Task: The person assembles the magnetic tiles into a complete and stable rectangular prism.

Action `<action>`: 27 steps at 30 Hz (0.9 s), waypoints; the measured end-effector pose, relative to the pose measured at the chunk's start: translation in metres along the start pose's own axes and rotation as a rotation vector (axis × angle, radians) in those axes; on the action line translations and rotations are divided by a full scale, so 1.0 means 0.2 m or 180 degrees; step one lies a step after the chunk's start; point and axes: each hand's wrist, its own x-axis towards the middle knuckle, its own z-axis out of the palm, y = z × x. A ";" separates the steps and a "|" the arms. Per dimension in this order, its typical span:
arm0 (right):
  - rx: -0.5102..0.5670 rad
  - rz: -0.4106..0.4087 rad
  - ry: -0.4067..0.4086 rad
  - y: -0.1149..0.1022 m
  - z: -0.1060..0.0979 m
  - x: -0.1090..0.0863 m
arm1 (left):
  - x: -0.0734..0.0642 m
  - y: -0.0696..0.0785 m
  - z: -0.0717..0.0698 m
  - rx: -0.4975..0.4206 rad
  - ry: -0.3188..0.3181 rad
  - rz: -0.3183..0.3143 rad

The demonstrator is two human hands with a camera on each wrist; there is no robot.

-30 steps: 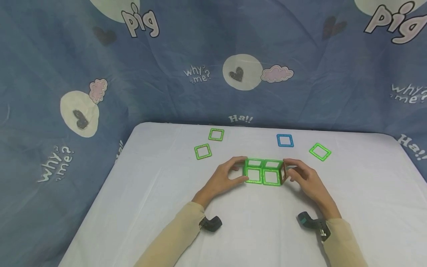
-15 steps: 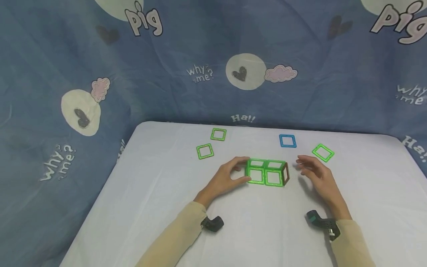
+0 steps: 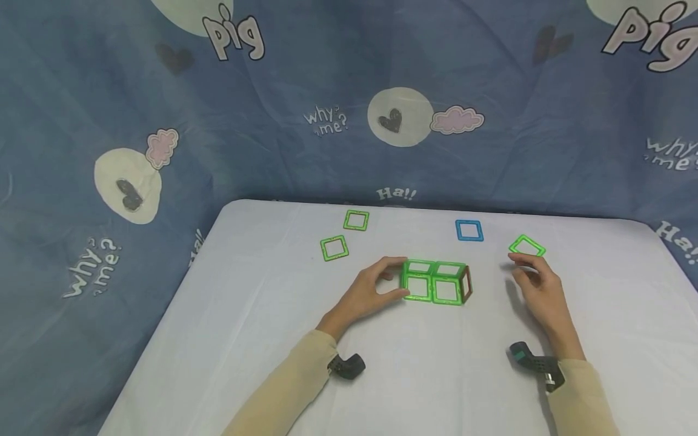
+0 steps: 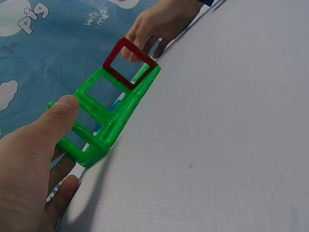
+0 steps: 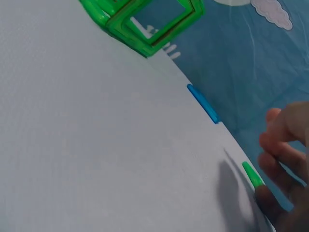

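A box-like row of green magnetic tile frames stands on the white table, two squares wide. A red square tile forms its right end, best seen in the left wrist view. My left hand holds the left end, thumb at the front and fingers behind. My right hand is off to the right, apart from the box, fingers loosely bent with nothing between them. Its fingertips overlap the near edge of a loose green square tile in the head view. In the right wrist view that hand hovers beside this tile.
A blue square tile lies flat behind the box. Two more green tiles, one farther back and one nearer, lie at the back left. A blue printed cloth hangs behind the table.
My right hand has let go of the red end of the box and moved right, to the loose green tile. My left hand has kept its hold on the left end.
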 end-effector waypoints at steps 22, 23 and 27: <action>-0.0887 0.0431 -0.0225 0.03 -0.09 0.00 | 0.00 0.01 0.00 -0.0006 -0.0002 -0.0018; -0.0912 0.0411 -0.0246 0.03 -0.09 -0.01 | 0.00 0.01 0.00 -0.0002 -0.0006 -0.0016; -0.0923 0.0334 -0.0249 0.04 -0.09 -0.01 | 0.00 0.01 0.00 0.0004 -0.0021 -0.0035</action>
